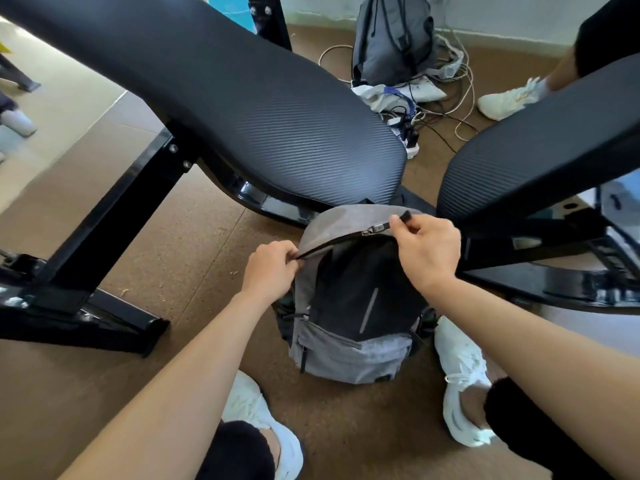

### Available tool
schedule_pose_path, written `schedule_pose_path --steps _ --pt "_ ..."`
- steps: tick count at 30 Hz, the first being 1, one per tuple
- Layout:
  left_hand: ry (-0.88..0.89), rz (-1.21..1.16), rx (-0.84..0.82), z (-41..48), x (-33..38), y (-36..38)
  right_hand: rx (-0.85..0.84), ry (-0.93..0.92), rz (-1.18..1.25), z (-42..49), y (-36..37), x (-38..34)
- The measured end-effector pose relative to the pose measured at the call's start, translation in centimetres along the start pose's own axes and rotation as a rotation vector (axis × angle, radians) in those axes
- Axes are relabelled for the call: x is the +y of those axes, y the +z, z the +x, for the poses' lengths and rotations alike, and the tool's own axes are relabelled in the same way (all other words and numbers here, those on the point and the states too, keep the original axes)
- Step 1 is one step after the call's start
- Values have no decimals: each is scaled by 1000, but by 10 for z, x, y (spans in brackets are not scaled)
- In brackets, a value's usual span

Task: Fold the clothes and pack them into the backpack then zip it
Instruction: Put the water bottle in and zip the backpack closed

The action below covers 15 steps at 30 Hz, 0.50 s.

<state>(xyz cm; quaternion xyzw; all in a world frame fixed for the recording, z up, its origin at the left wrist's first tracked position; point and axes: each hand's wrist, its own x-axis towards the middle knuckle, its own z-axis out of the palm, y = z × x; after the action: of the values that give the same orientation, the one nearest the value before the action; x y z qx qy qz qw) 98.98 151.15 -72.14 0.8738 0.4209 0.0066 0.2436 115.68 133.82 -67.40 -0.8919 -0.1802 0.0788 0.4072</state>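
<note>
Two white sneakers (464, 382) flank a grey-and-black fabric backpack (349, 306) standing on the brown cork floor (173, 237) at six o'clock. Left hand (272, 268) fingers pinch the open zip edge at nine o'clock of the bag's top; right hand (429, 251) fingers grip the black zipper pull (401, 218). Closing cleanly likely means keeping the seam taut. Black padded benches (259, 116) loom beyond.

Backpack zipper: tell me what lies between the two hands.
In the head view, between the left hand and right hand runs the backpack's curved zipper line, with the metal zipper slider near the right hand.
</note>
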Motion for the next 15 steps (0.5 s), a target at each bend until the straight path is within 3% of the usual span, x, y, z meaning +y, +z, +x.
schedule_pose_path --steps 4,8,15 --pt "-108 43 26 3 1 1 84 246 84 10 -19 30" --pt "-112 47 4 3 11 0 -52 220 386 12 -27 41" --pt "436 -13 130 5 84 6 -165 126 431 6 -38 45"
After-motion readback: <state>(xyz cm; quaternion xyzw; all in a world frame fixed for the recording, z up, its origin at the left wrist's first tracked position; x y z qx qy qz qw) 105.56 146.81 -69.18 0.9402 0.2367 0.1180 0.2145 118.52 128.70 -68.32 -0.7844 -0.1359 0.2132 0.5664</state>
